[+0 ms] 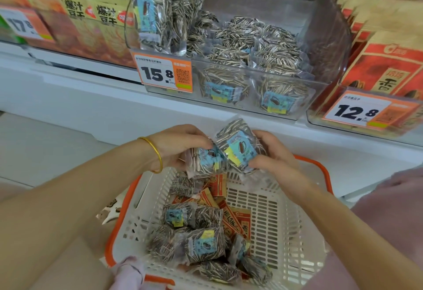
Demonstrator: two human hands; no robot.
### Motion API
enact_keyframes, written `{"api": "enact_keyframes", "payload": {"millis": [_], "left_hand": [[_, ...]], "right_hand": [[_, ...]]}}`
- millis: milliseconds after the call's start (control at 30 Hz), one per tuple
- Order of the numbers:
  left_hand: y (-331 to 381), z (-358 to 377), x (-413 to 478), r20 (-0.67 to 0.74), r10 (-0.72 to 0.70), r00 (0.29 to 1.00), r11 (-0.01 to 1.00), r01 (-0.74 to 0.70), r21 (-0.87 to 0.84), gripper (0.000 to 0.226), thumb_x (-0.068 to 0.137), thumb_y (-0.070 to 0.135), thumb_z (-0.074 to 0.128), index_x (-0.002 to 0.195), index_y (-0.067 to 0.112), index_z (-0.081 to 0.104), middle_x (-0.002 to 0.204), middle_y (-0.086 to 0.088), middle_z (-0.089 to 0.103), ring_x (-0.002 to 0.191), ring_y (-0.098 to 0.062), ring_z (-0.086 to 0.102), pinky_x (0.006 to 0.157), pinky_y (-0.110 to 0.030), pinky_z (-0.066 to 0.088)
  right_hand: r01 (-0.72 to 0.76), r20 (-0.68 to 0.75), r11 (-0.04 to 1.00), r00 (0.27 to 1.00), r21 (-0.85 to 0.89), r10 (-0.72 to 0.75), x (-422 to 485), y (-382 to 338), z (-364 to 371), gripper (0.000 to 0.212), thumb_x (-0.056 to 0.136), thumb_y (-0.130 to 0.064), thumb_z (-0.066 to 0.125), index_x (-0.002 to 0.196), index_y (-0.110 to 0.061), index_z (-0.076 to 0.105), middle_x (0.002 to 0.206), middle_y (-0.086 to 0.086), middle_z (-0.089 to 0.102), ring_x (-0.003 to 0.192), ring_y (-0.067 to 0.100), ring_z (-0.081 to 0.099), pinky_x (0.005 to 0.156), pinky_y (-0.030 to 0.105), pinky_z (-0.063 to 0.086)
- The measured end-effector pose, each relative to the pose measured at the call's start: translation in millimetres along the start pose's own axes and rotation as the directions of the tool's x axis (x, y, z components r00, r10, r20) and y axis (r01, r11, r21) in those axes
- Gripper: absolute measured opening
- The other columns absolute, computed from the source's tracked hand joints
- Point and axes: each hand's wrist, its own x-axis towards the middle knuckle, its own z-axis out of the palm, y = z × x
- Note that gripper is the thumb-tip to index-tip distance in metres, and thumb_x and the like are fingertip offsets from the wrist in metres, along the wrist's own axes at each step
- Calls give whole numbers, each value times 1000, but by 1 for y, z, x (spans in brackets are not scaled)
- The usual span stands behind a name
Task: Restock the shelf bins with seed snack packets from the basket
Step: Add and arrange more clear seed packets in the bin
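Observation:
Above the far edge of the basket, my left hand grips a clear seed packet with a blue label. My right hand holds a second seed packet, tilted with its label facing up, and the two packets touch. Inside the white basket with the orange rim lie several more seed packets mixed with red and brown paper packets. The clear shelf bin above, marked by a 15.8 price tag, holds several seed packets.
To the right a bin of red packets carries a 12.8 price tag. At upper left stand yellow snack packs. A white shelf ledge runs between the bins and the basket.

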Motion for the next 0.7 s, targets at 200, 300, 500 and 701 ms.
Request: {"api": "enact_keyframes", "payload": {"millis": [200, 300, 500, 701], "left_hand": [[9, 1, -13, 192, -44, 980, 998, 53, -45, 14, 90, 17, 57, 103, 13, 60, 107, -12, 67, 93, -30, 67, 77, -48, 57], [15, -2, -21, 220, 19, 975, 1000, -15, -16, 42, 82, 12, 68, 121, 11, 52, 123, -12, 59, 109, -30, 60, 75, -43, 58], [34, -17, -36, -71, 316, 946, 948, -313, 57, 50, 66, 33, 78, 109, 17, 57, 118, -13, 60, 107, -26, 60, 87, -43, 54], [62, -47, -53, -365, 622, 692, 752, -658, 33, 57, 68, 39, 78, 114, 12, 58, 109, -19, 64, 95, -30, 64, 83, -44, 53]], "right_hand": [[-1, 85, 994, 996, -106, 10, 3, -9, -6, 62, 55, -35, 78, 111, -26, 52, 110, -2, 66, 105, 18, 63, 91, 43, 52], [-25, 245, 1000, 969, -8, 26, 5, -18, -11, 77, 49, -30, 80, 119, -29, 48, 112, -3, 68, 106, 17, 64, 86, 35, 54], [-17, 390, 991, 920, 130, -35, 10, -60, -2, 73, 59, -13, 78, 123, -28, 47, 111, -9, 70, 104, 9, 65, 79, 19, 52], [83, 438, 987, 889, 140, -136, 44, -133, 24, 104, 43, -14, 92, 134, -19, 42, 110, 3, 71, 99, 19, 68, 76, 29, 56]]}}
